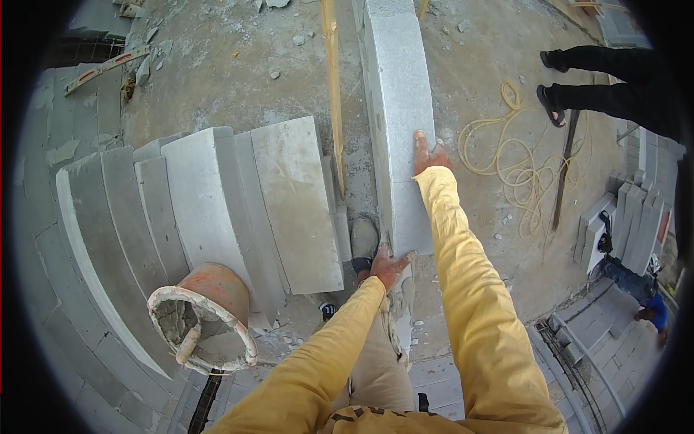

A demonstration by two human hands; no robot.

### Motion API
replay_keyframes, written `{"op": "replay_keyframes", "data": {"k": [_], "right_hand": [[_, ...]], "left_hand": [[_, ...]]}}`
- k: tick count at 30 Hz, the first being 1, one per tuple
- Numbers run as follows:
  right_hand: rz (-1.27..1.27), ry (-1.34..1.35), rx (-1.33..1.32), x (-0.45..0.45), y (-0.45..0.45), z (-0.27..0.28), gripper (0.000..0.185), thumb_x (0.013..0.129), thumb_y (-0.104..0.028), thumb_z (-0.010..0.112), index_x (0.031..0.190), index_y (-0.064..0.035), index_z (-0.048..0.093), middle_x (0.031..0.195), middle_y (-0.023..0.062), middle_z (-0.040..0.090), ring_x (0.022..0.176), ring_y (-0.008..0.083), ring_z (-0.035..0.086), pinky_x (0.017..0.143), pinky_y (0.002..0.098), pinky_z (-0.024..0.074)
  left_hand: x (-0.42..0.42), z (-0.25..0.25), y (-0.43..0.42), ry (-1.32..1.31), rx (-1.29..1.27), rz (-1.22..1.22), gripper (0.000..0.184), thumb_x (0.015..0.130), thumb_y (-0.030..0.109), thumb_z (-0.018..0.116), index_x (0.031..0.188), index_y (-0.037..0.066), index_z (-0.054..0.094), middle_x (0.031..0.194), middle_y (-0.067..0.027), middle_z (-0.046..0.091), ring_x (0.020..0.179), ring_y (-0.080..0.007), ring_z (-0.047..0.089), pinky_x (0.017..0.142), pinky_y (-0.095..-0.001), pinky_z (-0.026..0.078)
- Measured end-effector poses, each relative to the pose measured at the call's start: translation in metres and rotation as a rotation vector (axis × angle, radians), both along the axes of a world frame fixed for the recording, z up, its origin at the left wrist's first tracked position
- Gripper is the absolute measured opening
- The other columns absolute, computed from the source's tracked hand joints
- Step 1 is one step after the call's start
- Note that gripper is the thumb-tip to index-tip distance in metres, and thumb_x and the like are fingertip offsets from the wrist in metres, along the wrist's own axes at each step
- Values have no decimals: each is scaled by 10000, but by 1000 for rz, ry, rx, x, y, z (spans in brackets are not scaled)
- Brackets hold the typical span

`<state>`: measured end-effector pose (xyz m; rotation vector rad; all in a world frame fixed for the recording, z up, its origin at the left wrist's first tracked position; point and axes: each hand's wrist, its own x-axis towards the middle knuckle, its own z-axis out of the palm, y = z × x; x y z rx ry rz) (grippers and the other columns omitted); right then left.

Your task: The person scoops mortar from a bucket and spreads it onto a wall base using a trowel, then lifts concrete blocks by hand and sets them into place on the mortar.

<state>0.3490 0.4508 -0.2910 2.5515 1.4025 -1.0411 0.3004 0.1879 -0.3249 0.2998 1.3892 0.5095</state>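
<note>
A narrow row of light grey concrete blocks (401, 79) runs away from me, with a thin seam across its top. My right hand (431, 153) lies at its right edge by the seam, one finger stretched along the top and the others over the side. At the near end, my left hand (390, 269) grips the nearest block (412, 217), thumb and fingers apart around its corner. Below that end, rough mortar (403, 311) coats the lower course. To the left stands a bucket of mortar (202, 311) with a tool handle (189, 343) sticking out.
Large blocks (289, 202) stand stacked at my left, beside a wooden batten (332, 94). A spirit level (105, 70) lies at upper left. On the right are a coiled yellow hose (506, 152), a dark bar (566, 173) and a person's legs (600, 79). Another person (640, 293) is lower right.
</note>
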Motion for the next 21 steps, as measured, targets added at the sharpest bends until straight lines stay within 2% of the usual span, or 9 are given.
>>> {"op": "replay_keyframes", "data": {"k": [4,7,11,15,19,21], "right_hand": [[-4,84,18,1,0,6,848,835,-697,456,1266,30,530,1196,306,572,1155,439,536,991,467,417],[-12,144,-14,5,3,10,839,835,-661,500,1315,27,483,1217,308,559,1172,428,529,1002,450,410],[-37,277,211,22,-19,4,846,823,-609,570,1372,16,412,1267,298,532,1203,418,509,1012,431,403],[-109,313,284,56,-69,7,822,821,-571,605,1384,-6,403,1293,287,518,1209,418,502,1007,421,406],[-101,323,278,70,-118,-3,753,852,-544,579,1382,-35,417,1264,284,540,1187,411,521,992,421,415],[-112,411,232,68,-129,-11,708,871,-546,544,1372,-57,438,1241,271,560,1166,409,536,984,429,421]], "left_hand": [[-20,41,44,158,15,-37,1008,730,409,784,1427,-51,220,1333,-218,485,1215,-257,501,1025,-344,390],[-24,47,63,165,93,15,1036,732,394,786,1451,-41,179,1339,-218,477,1219,-272,497,1031,-345,388],[-18,17,59,113,150,79,1039,728,379,792,1453,-38,177,1352,-215,463,1231,-280,488,1035,-351,386],[-19,25,59,110,145,50,1021,740,359,785,1455,-36,173,1352,-219,461,1234,-279,487,1037,-351,385],[-22,44,63,147,138,-8,1074,721,470,756,1442,-89,190,1349,-265,460,1243,-325,476,1053,-359,357],[-18,27,55,106,165,5,968,760,375,751,1439,-53,210,1346,-221,470,1224,-291,489,1037,-353,376]]}}
